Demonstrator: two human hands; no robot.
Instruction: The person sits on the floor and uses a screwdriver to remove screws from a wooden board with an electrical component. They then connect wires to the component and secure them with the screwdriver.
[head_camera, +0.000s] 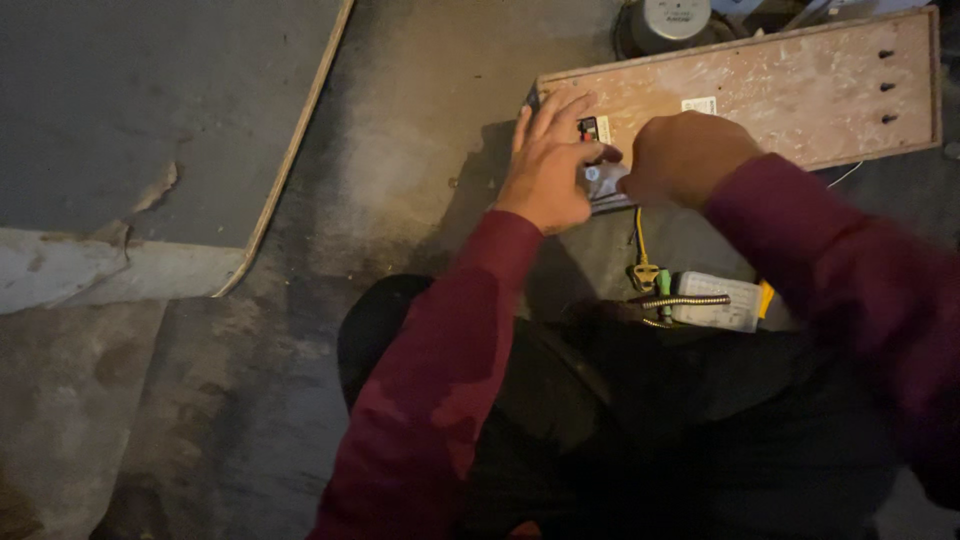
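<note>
Nearest the head camera, your dark trousers (620, 420) fill the lower frame, with both maroon sleeves (440, 370) reaching forward over the grey concrete floor (400, 150).

Your left hand (548, 165) lies flat, fingers spread, pressing on the near edge of the long brown chipboard panel (790, 85); it grips nothing, though its thumb touches the small grey bundle with a pale round cap (603, 180). Your right hand (685, 155) is curled into a loose fist just beside that bundle; whether it pinches the bundle I cannot tell, as the knuckles hide the fingertips. The bundle sits between your 2 hands, at the panel's edge, below a small red-and-black terminal (588, 128).

Keep your left palm firm so the panel stays put, and work the bundle with short, controlled motions.

Closer to your lap, a yellow wire (640, 235) runs down to a pale rectangular box with a ribbed metal conduit (715, 302).
</note>
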